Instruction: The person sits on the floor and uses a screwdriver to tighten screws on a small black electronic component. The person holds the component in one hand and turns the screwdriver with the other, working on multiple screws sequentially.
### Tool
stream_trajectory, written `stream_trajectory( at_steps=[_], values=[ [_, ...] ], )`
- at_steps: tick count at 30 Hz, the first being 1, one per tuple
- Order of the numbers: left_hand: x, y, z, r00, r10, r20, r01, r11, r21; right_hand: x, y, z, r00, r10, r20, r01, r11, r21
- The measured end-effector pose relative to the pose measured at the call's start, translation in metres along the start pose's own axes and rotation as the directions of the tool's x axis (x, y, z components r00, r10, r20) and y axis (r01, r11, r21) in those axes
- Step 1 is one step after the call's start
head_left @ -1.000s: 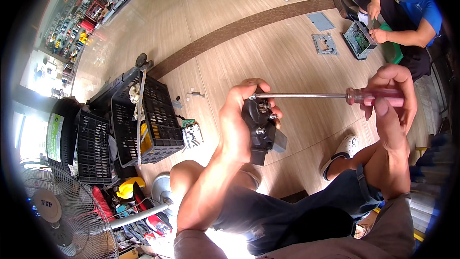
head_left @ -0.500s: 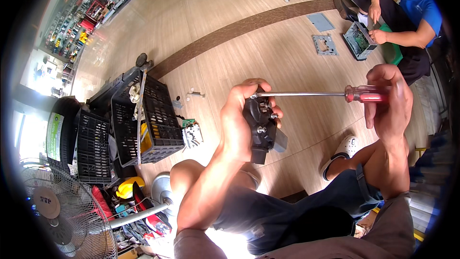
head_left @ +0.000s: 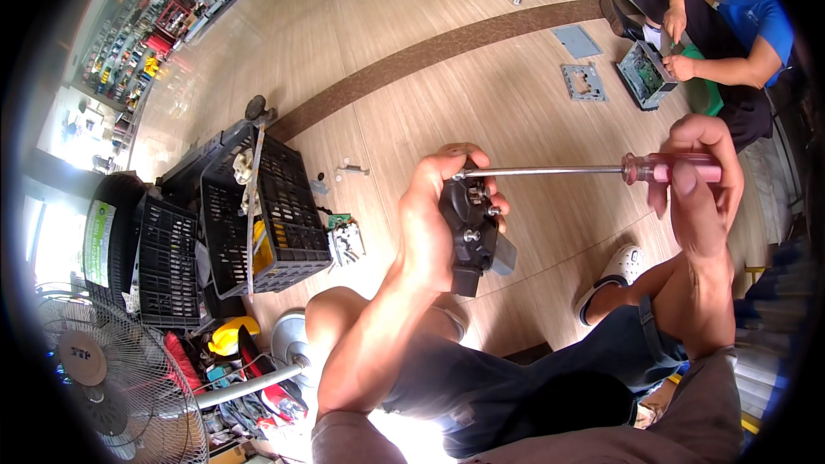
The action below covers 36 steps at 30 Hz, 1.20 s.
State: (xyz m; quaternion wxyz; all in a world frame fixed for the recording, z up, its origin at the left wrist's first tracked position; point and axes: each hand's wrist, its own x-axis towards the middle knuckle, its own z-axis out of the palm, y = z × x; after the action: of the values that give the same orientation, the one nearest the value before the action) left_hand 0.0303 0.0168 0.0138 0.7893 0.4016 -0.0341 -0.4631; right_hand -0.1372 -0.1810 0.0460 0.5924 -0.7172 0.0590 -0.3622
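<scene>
My left hand [head_left: 427, 215] is wrapped round a black plastic part [head_left: 468, 236] with several shiny metal screws or posts on its face and a grey block at its lower right. In my right hand [head_left: 706, 193] is a screwdriver [head_left: 550, 171] with a clear reddish handle, gripped between thumb and fingers. Its long metal shaft lies nearly level, and the tip meets the top of the black part, beside my left fingertips. Whether the tip sits in a screw head is too small to tell. Both hands are held above the floor, in front of my knees.
Left stand black plastic crates [head_left: 296, 215] and a fan [head_left: 107, 378], with a yellow item and tools beneath. Small parts [head_left: 346, 241] lie by the crate. At upper right a person in blue works on an opened metal box [head_left: 646, 76], near flat metal plates [head_left: 584, 82].
The fingers of my right hand have shifted round the screwdriver handle, the thumb now lying lower across it. The black part and my left hand have moved very slightly right.
</scene>
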Motion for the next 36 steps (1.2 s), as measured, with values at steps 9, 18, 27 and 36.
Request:
stream_trajectory(
  at_steps=[9,18,27,36],
  values=[
    [-0.001,0.0,0.0,1.0,0.008,-0.017,-0.008,0.999,0.035,0.001,-0.001,-0.006,0.999,0.014,0.037,-0.014,1.0,0.003],
    [-0.001,0.0,-0.001,1.0,0.021,0.006,-0.021,0.999,0.026,0.0,-0.009,-0.009,0.958,0.287,-0.014,-0.283,0.952,0.113],
    [0.0,-0.001,0.0,1.0,-0.004,0.018,0.004,1.0,-0.008,0.005,0.0,0.002,0.998,-0.054,0.016,0.05,0.983,0.177],
    [0.002,-0.003,0.002,0.999,-0.034,0.018,0.034,0.999,-0.033,0.015,-0.003,-0.015,0.978,-0.134,-0.161,0.137,0.991,0.007]
  ],
)
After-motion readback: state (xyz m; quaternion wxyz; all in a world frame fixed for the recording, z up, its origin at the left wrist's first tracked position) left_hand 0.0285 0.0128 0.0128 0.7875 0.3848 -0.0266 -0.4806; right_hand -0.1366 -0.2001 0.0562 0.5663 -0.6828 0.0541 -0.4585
